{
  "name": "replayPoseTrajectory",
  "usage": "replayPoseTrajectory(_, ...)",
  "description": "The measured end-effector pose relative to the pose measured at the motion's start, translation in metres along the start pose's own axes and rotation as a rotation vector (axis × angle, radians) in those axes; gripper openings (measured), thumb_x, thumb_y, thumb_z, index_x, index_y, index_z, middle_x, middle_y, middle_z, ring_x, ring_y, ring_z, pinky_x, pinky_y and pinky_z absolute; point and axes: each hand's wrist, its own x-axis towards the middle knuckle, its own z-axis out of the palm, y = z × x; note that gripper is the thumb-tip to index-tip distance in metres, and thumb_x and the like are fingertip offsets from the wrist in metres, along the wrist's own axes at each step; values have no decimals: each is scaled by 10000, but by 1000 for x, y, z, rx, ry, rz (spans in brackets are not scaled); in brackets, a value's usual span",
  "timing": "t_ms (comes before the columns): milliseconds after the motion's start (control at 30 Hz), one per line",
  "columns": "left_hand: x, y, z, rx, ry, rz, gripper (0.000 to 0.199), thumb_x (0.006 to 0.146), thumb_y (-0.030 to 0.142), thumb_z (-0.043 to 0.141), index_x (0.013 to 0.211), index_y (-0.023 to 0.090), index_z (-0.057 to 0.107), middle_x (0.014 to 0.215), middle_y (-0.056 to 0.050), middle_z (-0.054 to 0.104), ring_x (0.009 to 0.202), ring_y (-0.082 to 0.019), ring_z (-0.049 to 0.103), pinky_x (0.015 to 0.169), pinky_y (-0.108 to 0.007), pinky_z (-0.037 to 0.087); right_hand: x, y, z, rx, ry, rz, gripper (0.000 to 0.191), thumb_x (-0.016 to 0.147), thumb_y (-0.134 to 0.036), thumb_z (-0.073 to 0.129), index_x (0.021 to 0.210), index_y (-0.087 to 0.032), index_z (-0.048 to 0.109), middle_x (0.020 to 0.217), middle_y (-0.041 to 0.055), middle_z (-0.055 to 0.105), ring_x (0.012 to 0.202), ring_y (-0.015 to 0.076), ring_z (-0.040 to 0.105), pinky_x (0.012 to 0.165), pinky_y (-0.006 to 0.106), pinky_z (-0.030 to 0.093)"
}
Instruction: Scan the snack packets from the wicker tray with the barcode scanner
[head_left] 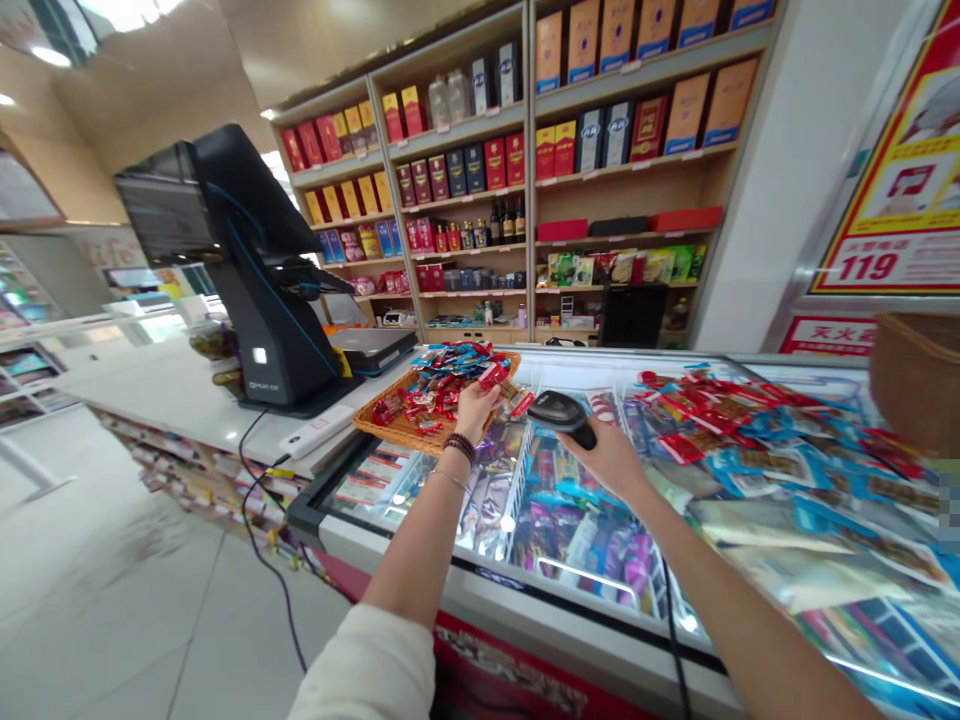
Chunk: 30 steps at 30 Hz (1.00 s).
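Observation:
My left hand (pixel 475 410) is closed on a small red snack packet (pixel 493 376) above the right edge of a wicker tray (pixel 375 432). Red and blue snack packets (pixel 450 378) are heaped in that tray. In my right hand (pixel 611 458) is a black barcode scanner (pixel 559 412), its head pointing left toward the packet. A cable (pixel 671 640) hangs below my right wrist. Both hands are over the glass top of a chest freezer (pixel 570 530). To the right, a loose pile of red and blue packets (pixel 750 425) lies on the glass.
A black checkout terminal (pixel 262 290) stands on the white counter at left, with a white power strip (pixel 319 432) before it. Behind, shelves (pixel 465 200) hold boxed goods and bottles. A brown basket (pixel 915 390) sits at the far right of the freezer.

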Motion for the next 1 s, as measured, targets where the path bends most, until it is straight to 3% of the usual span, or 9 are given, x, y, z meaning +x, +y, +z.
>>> replayPoseTrajectory(200, 1, -1, 0, 27, 11, -2, 317, 731, 221, 791, 1017, 104, 720, 974, -115, 768, 819, -171, 726, 855, -333, 568, -1, -2, -1, -34, -7, -7, 366, 866, -522, 573, 944, -190, 704, 766, 94, 726, 740, 270, 690, 594, 291, 414)
replayPoseTrajectory(400, 1, -1, 1, 39, 7, 10, 270, 751, 190, 763, 1000, 97, 714, 949, -110, 770, 744, -144, 713, 800, -298, 580, -1, 0, -4, -38, 13, 0, 385, 859, -544, 558, 941, -200, 708, 731, 85, 721, 721, 273, 688, 574, 288, 402)
replayPoseTrajectory(533, 5, 0, 6, 174, 30, 20, 236, 743, 191, 765, 958, 107, 716, 864, -86, 764, 674, -139, 701, 716, -275, 588, 3, 16, -16, -40, 46, 32, 391, 857, -544, 547, 935, -201, 718, 737, 84, 726, 737, 278, 695, 585, 288, 409)
replayPoseTrajectory(633, 11, 0, 20, 325, 4, 24, 192, 726, 182, 769, 900, 112, 727, 762, -65, 745, 613, -146, 687, 665, -276, 587, 8, 41, -36, -65, 91, 61, 411, 857, -554, 538, 944, -195, 717, 762, 90, 734, 773, 286, 701, 604, 289, 419)
replayPoseTrajectory(767, 17, -4, 66, 277, -151, 37, 224, 706, 195, 788, 912, 127, 735, 802, -73, 752, 692, -170, 712, 684, -280, 594, 7, 82, -81, -133, 186, 140, 387, 851, -535, 555, 951, -194, 707, 770, 88, 735, 771, 278, 698, 611, 288, 421)
replayPoseTrajectory(867, 14, -12, 120, 187, -255, -20, 242, 698, 213, 804, 914, 127, 735, 866, -88, 754, 697, -172, 714, 710, -312, 608, -4, 110, -122, -184, 250, 229, 375, 855, -537, 552, 893, -192, 695, 754, 95, 728, 751, 272, 691, 611, 293, 419)
replayPoseTrajectory(1000, -4, -30, 198, 107, -392, -205, 182, 706, 190, 806, 858, 123, 731, 826, -86, 749, 748, -193, 724, 791, -358, 614, -31, 141, -169, -219, 323, 378, 381, 858, -554, 542, 824, -199, 676, 637, 74, 682, 674, 262, 669, 603, 303, 414)
